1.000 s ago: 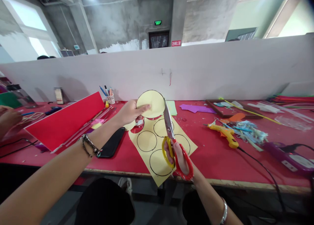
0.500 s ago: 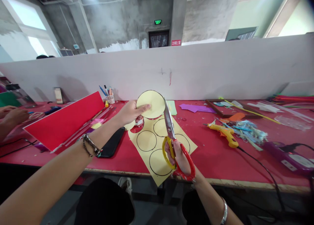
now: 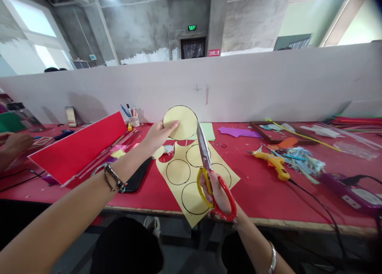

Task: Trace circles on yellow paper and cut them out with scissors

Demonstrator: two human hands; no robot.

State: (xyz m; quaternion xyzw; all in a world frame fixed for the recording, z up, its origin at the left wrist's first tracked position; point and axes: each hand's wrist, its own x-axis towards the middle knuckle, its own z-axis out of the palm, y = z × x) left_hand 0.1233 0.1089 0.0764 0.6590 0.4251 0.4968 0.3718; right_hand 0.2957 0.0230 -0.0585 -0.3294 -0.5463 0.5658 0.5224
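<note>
Raised over the table, a pale yellow paper circle (image 3: 184, 124) with a dark outline is pinched in my left hand (image 3: 162, 134), thumb on its face. My right hand (image 3: 219, 190) grips scissors (image 3: 204, 148) with one yellow and one red handle loop. Their blades point up and look nearly closed, with the tips at the circle's right edge. Below lies a yellow paper sheet (image 3: 193, 174) with several black circles drawn on it and a cut-out gap at its upper left. A small roll of tape (image 3: 168, 149) sits by that gap.
A red board (image 3: 80, 146) leans at left, near a dark phone-like slab (image 3: 139, 178) and a pen cup (image 3: 134, 119). To the right lie purple paper (image 3: 240, 132), a yellow glue gun (image 3: 271, 162) with its cord, and shredded strips (image 3: 304, 162). Another person's hand (image 3: 16, 144) is at far left.
My left hand has moved slightly left and up with the paper circle, uncovering the tape and the sheet's cut gap. The scissors have barely moved.
</note>
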